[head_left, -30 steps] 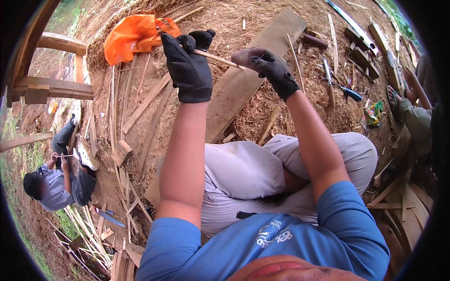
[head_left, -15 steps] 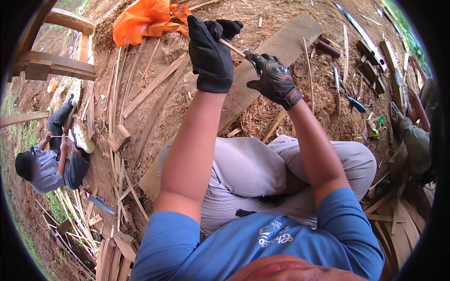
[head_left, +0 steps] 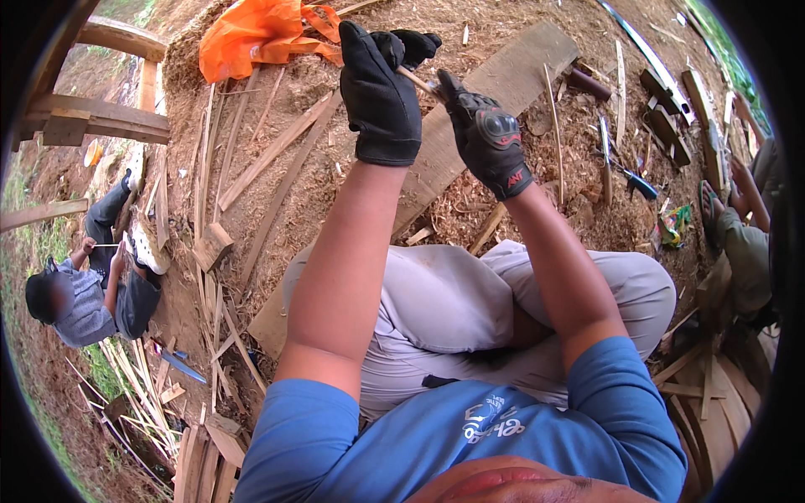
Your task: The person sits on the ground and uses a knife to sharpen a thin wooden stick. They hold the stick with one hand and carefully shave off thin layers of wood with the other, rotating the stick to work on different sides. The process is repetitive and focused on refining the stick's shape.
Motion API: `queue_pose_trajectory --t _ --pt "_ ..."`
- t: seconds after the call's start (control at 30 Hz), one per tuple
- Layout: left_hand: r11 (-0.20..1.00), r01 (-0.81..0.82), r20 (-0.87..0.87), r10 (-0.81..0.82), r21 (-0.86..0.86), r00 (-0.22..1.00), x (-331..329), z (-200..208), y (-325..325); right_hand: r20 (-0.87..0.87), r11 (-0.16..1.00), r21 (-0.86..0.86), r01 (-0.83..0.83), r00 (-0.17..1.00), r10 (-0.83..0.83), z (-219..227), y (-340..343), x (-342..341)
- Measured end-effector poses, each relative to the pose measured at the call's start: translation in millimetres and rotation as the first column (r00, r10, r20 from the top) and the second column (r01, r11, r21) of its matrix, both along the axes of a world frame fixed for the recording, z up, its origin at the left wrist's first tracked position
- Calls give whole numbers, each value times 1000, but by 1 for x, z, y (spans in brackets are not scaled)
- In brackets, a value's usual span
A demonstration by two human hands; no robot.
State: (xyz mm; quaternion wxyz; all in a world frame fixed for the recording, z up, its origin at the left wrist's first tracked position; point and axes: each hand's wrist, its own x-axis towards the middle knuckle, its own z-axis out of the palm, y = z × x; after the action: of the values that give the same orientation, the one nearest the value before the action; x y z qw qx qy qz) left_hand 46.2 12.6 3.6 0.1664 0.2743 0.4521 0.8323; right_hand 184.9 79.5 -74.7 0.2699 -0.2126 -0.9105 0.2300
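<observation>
My left hand, in a black glove, is closed round a thin, pale wooden stick that slants down to the right out of its grip. The stick's far end meets the fingers of my right hand, gloved in black with a hard knuckle guard. Those fingers are bent about that end; whether a small tool is also among them is hidden. Both hands are raised over a broad wooden plank, in front of my crossed legs.
Wood shavings and loose strips cover the ground. An orange plastic bag lies beyond my left hand. To the right are a long metal blade and a blue-handled tool. One person sits left, another right.
My right hand has turned slightly, its fingers now straighter and higher near the stick's end. My left hand has shifted a little to the right, still holding the stick.
</observation>
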Motion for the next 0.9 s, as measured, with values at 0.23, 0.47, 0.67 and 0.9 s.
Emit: queue_pose_trajectory --t 0.23,0.47,0.67,0.9 --pt "984 137 178 -156 112 971 2 8 -1 -77 990 101 98 993 -90 -6 -15 -1" --pt "983 145 191 -165 112 968 16 14 4 108 969 -120 217 973 -205 -16 -5 11" --pt "984 149 193 -165 95 967 16 18 3 -24 929 -350 117 991 -133 -2 -1 -2" --pt "984 146 220 -165 102 961 10 14 4 -15 997 -54 -58 998 57 -37 -7 5"
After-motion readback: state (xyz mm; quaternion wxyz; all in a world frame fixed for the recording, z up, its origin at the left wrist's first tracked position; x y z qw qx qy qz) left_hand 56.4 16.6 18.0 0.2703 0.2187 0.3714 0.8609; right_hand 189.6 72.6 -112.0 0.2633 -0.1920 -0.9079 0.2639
